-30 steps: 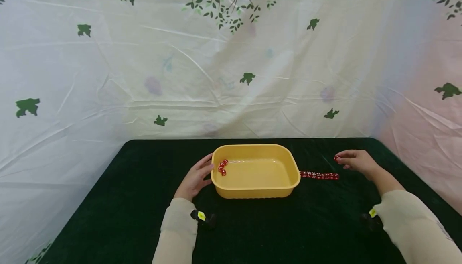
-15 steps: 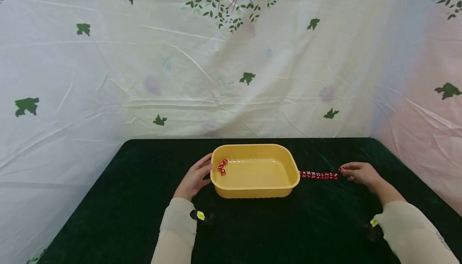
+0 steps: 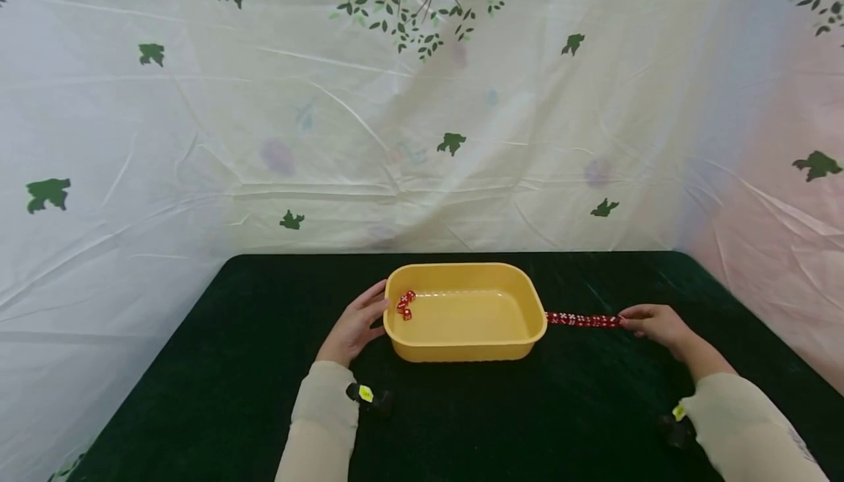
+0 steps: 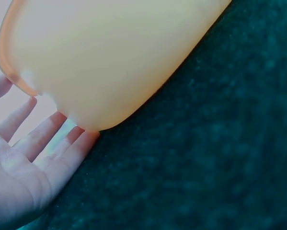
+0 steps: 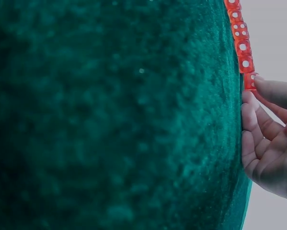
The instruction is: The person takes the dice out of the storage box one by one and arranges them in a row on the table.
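A row of red dice (image 3: 580, 320) runs rightward from the yellow tub (image 3: 464, 352). At its right end my right hand (image 3: 662, 327) pinches a red die (image 5: 250, 81) between thumb and fingers, in line with the others; in the right wrist view the hand (image 5: 275, 129) has its other fingers curled below. My left hand (image 3: 352, 328) rests against the tub's left side, its fingers spread and fairly straight; the left wrist view shows those fingertips touching the tub wall (image 4: 109, 72). Several loose red dice (image 3: 405, 306) lie inside the tub at its left.
A dark green cloth (image 3: 501, 423) covers the table. Behind it hangs a pale curtain (image 3: 369, 138) with leaf and bird prints. Black devices with yellow-green labels are worn at both wrists.
My right hand has come down toward me with its die, from above and right of the row to the row's right end. The left hand and the tub have stayed nearly still.
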Available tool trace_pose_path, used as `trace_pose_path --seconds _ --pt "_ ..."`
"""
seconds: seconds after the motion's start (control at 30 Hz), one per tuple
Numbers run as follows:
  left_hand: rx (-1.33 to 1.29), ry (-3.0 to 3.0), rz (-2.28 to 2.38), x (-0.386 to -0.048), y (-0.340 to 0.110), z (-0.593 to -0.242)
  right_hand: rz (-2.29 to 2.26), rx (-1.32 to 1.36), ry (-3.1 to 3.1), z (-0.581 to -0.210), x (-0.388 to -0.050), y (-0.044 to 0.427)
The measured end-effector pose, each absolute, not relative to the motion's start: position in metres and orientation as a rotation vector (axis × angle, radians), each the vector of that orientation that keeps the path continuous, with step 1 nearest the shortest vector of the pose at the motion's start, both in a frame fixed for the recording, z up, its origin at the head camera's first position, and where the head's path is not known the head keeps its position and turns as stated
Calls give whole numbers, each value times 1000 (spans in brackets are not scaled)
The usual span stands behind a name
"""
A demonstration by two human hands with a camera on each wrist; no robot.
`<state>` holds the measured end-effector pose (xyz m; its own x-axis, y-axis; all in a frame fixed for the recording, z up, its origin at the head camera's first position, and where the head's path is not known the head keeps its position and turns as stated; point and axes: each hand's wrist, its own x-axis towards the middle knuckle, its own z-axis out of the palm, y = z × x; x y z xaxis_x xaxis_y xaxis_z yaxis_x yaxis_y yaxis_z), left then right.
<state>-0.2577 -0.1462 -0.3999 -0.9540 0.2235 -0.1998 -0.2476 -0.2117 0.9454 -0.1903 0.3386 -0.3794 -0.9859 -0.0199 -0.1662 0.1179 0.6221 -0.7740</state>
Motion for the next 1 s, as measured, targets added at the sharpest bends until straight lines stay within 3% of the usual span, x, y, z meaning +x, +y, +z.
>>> trace_pose_path --seconds 0.57,1.0 --pt "-7 1758 2227 -260 -147 -400 -1324 104 2702 -386 -192 336" --pt "-18 1758 2228 -261 -146 -401 -1309 144 2595 -369 -195 340"
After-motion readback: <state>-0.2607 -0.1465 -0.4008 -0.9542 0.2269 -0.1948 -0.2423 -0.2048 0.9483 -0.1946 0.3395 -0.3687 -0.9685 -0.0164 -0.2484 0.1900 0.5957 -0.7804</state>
